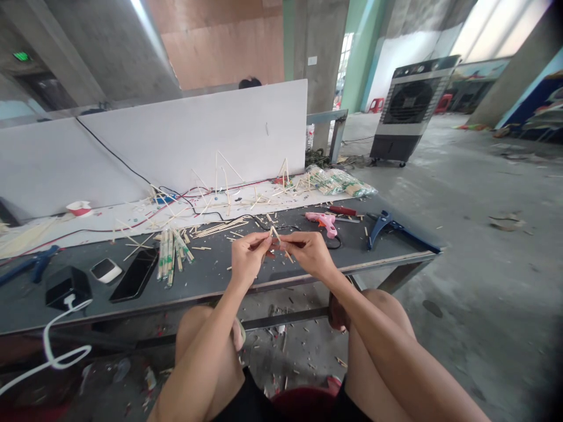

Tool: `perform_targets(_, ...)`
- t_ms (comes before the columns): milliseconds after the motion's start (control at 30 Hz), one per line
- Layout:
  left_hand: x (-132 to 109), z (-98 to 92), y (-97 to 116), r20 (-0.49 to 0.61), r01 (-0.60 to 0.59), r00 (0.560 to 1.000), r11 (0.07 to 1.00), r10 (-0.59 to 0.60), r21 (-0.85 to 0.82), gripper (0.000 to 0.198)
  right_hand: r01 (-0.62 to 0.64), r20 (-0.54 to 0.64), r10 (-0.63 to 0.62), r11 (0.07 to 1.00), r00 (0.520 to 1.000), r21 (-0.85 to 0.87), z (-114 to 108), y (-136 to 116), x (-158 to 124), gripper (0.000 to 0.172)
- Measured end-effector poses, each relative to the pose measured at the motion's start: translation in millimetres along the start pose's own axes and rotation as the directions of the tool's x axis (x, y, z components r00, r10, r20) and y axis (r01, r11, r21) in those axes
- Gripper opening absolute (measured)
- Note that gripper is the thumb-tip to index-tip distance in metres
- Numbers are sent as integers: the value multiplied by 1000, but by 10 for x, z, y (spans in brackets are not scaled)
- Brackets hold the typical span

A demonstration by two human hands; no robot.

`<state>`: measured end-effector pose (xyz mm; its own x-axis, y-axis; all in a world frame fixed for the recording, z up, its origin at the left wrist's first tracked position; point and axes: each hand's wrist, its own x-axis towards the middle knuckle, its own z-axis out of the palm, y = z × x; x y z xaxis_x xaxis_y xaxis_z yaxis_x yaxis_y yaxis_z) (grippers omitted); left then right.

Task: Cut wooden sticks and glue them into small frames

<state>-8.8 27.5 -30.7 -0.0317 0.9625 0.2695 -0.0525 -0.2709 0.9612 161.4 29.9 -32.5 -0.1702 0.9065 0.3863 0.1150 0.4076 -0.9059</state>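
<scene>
Over the worktop [211, 290], left hand [248, 259] and right hand [308, 255] are holding a small stick [276, 236], fingers [263, 241] clamped, keeping it steady.

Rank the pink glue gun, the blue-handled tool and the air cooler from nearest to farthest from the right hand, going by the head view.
From the right hand:
1. Pink glue gun, on the bench just beyond the hand.
2. Blue-handled tool, farther right on the bench.
3. Air cooler, on the floor past the bench, to the right.
</scene>
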Motion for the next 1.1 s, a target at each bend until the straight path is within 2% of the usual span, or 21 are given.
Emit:
perform_targets(233, -2, 17, 11, 6, 2, 1000, 1000, -2, 8, 30, -29, 4, 29, 1000, 1000, -13, -21, 41, 3, 27)
perform_targets(400, 3, 109, -42, 32, 2, 999, 999, -3, 40, 29, -68, -36, 67, 998, 997, -9, -110, 115, -16, 26)
perform_targets(600, 92, 310, -204, 52, 108, 992, 992, -111, 57, 26, -144, -115, 129, 980, 985, -137, -249, 238, -2, 20)
perform_targets(700, 163, 386, -301, 42, 185, 980, 974, -192, 129, 22, -190, -131, 164, 957, 978, -220, -322, 315, 27, 16)
perform_targets(767, 203, 411, -362, 30, 211, 975, 955, -222, 210, 19, -255, -119, 230, 924, 966, -283, -371, 366, 46, 14)
perform_targets(833, 230, 414, -414, 36, 180, 979, 929, -202, 323, 14, -326, -116, 305, 866, 945, -379, -413, 408, 58, 13)
perform_targets(900, 243, 405, -456, 59, 97, 989, 885, -139, 455, 9, -369, -136, 349, 788, 927, -492, -443, 441, 61, 12)
perform_targets(1000, 235, 397, -507, 111, -53, 994, 775, -22, 629, 10, -369, -166, 345, 692, 924, -620, -462, 479, 47, 10)
perform_targets(1100, 204, 424, -564, 177, -151, 984, 669, 29, 728, 14, -332, -155, 314, 652, 937, -682, -465, 513, 17, 10)
